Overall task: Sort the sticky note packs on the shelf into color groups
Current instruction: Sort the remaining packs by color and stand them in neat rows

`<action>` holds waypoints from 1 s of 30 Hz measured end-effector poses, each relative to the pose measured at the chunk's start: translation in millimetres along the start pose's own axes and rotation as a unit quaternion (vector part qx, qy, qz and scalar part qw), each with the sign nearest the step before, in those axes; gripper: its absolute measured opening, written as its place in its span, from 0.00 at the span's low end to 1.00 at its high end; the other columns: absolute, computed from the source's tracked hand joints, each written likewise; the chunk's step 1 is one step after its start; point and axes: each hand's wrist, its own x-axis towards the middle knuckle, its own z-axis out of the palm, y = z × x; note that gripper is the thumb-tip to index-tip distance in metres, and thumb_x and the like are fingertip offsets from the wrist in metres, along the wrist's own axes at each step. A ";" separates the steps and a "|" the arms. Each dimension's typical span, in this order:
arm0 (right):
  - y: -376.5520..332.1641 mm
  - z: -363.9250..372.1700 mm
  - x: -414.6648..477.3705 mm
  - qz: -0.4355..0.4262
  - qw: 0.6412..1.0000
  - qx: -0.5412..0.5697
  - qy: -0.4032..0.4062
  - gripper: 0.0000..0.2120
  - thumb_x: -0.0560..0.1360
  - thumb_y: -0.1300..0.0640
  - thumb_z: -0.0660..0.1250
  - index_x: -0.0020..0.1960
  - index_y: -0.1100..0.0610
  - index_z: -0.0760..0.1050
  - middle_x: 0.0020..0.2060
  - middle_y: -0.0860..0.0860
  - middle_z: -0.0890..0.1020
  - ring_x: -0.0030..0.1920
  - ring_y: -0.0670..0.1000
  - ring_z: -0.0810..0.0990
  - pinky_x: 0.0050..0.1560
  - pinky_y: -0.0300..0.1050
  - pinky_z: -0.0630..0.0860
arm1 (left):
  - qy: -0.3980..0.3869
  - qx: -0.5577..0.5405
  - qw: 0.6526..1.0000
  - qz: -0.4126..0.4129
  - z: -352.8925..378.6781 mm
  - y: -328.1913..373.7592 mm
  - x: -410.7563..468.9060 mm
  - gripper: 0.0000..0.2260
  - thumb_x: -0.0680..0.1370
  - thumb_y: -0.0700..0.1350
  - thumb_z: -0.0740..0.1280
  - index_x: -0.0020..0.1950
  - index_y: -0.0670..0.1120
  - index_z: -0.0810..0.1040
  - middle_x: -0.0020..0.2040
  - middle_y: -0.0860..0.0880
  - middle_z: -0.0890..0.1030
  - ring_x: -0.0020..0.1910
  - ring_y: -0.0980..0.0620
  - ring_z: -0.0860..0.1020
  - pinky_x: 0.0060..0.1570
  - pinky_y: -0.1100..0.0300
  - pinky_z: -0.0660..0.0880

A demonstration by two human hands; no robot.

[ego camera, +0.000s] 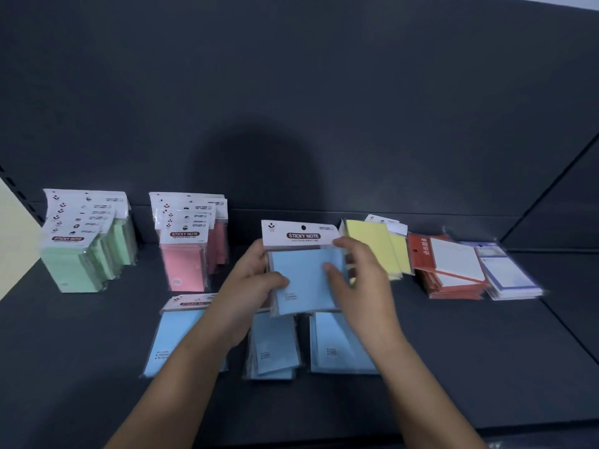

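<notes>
Above the middle of the dark shelf (pixel 97 367) I hold a blue sticky note pack (pixel 304 280). My left hand (pixel 249 283) grips its left edge and my right hand (pixel 359 277) grips its right edge, thumb on the front. Below it lie three blue packs flat: the left one (pixel 175 341), the middle one (pixel 274 348) and the right one (pixel 337 345). A row of green packs (pixel 81 254) stands at the far left. Pink packs (pixel 188 254) stand beside them. Yellow packs (pixel 379 247) lean just behind my right hand.
At the right lie a stack of red-edged packs (pixel 453 270) and blue-and-white packs (pixel 509 273). The dark back panel (pixel 291 92) rises behind everything. A pale upright post (pixel 13 228) borders the left end.
</notes>
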 end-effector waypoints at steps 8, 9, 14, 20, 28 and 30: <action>45.1 -37.8 -43.4 0.071 0.996 -0.053 0.003 0.10 0.71 0.66 0.70 0.50 0.56 0.77 0.41 0.45 0.73 0.35 0.40 0.72 0.38 0.25 0.67 | -0.044 0.058 0.992 -0.099 40.8 -27.7 -20.2 0.17 0.75 0.33 0.63 0.57 0.52 0.73 0.49 0.57 0.82 0.47 0.62 0.80 0.41 0.72 0.73; 49.9 -37.2 -46.3 0.078 0.994 -0.070 -0.002 0.10 0.71 0.66 0.70 0.50 0.57 0.77 0.42 0.46 0.73 0.36 0.40 0.71 0.38 0.26 0.66 | -0.048 0.044 0.991 -0.113 43.9 -30.7 -21.0 0.15 0.75 0.33 0.63 0.55 0.51 0.73 0.46 0.58 0.83 0.46 0.63 0.80 0.41 0.73 0.73; 59.2 -30.9 -58.6 0.088 0.981 -0.170 0.016 0.07 0.74 0.64 0.67 0.52 0.59 0.77 0.51 0.52 0.75 0.48 0.49 0.72 0.46 0.36 0.65 | -0.042 0.010 0.983 -0.179 60.2 -38.0 -26.3 0.27 0.74 0.35 0.63 0.69 0.53 0.63 0.53 0.65 0.74 0.51 0.68 0.74 0.49 0.74 0.66; 62.0 -31.2 -65.4 0.140 0.975 -0.170 -0.013 0.13 0.77 0.61 0.62 0.61 0.58 0.72 0.50 0.55 0.79 0.51 0.54 0.75 0.44 0.41 0.66 | -0.014 -0.031 0.973 -0.230 72.8 -43.1 -30.5 0.36 0.66 0.35 0.62 0.72 0.52 0.59 0.63 0.55 0.64 0.62 0.54 0.61 0.60 0.57 0.58; 65.2 -28.5 -66.9 0.154 0.984 -0.088 0.021 0.09 0.78 0.61 0.59 0.57 0.58 0.73 0.42 0.54 0.80 0.41 0.52 0.77 0.33 0.34 0.65 | 0.098 -0.139 0.963 -0.208 83.8 -31.3 -14.0 0.07 0.72 0.28 0.59 0.39 0.38 0.72 0.34 0.43 0.76 0.26 0.55 0.76 0.24 0.68 0.71; 66.8 -28.2 -67.9 0.159 0.985 -0.062 0.027 0.08 0.77 0.62 0.60 0.56 0.57 0.73 0.42 0.52 0.81 0.40 0.50 0.77 0.30 0.29 0.66 | 0.070 -0.117 0.968 -0.212 88.0 -34.9 -13.2 0.11 0.73 0.29 0.60 0.51 0.39 0.76 0.46 0.42 0.81 0.40 0.48 0.80 0.33 0.61 0.76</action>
